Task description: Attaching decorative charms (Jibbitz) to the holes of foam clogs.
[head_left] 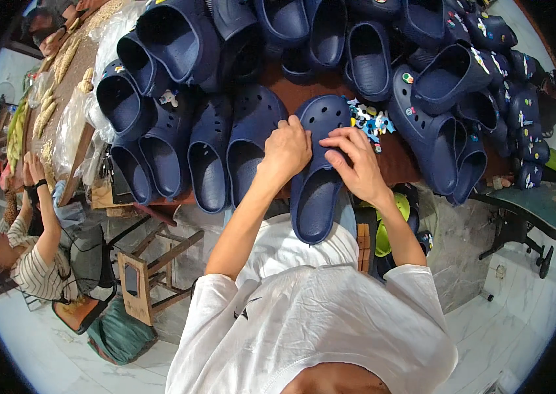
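Observation:
A navy blue foam clog (317, 203) with holes in its toe lies at the table's near edge, toe pointing away and heel over my lap. My left hand (289, 148) is closed on the left side of its upper, fingers curled. On the right side, the bent fingers and thumb of my right hand (356, 154) grip the upper. Whether a small piece is between those fingers is hidden. Just beyond my right hand lies a pile of small shoe charms (373, 121) in white, blue, black and yellow. Another navy clog (251, 125) stands close beside my left hand.
Several more navy clogs crowd the brown table, some stacked; those at the far right (524, 118) carry charms. A wooden stool (153, 269) stands on the left, an office chair (521, 203) on the right. At far left, another person (35, 249) sits with raised hands.

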### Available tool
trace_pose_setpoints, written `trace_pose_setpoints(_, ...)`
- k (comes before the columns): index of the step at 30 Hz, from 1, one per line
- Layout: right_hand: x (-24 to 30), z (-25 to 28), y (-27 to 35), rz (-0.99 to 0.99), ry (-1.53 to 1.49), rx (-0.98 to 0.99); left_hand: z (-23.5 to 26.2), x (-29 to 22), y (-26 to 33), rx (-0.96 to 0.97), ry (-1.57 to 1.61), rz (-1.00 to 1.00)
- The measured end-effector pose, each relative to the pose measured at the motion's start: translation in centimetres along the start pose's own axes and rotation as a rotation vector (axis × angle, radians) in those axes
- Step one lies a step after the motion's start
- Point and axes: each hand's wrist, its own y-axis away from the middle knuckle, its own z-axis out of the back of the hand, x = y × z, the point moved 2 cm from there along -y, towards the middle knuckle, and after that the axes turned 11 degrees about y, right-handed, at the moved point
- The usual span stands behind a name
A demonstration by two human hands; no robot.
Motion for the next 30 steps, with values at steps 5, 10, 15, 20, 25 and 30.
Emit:
trace_pose_setpoints(5, -0.2, -0.9, 0.8, 0.038, 0.062, 0.049, 0.1, -0.2, 0.3, 0.081, 0.072, 0.047)
trace_pose_setpoints(10, -0.6, -2.1, 1.2, 0.058, 0.076, -0.07, -0.2, 0.3, -0.2, 0.054, 0.107, 0.02)
trace_pose_setpoints(15, -0.9, -2.4, 1.2, 0.075, 0.053, -0.106, 0.4, -0.1, -0.8, 0.157, 0.119, 0.119)
trace_pose_setpoints(20, -1.1, -2.7, 1.2, 0.078, 0.062, -0.133, 0.6, -0.2, -1.3, 0.242, 0.148, 0.192)
trace_pose_setpoints(25, -1.1, -3.0, 1.3, 0.07, 0.035, -0.139, 0.6, 0.0, -1.0, 0.159, 0.093, 0.055)
trace_pose_setpoints(30, -1.2, -2.5, 1.5, 0.07, 0.051, -0.105, 0.0, 0.3, 1.9, -0.079, 0.19, -0.139)
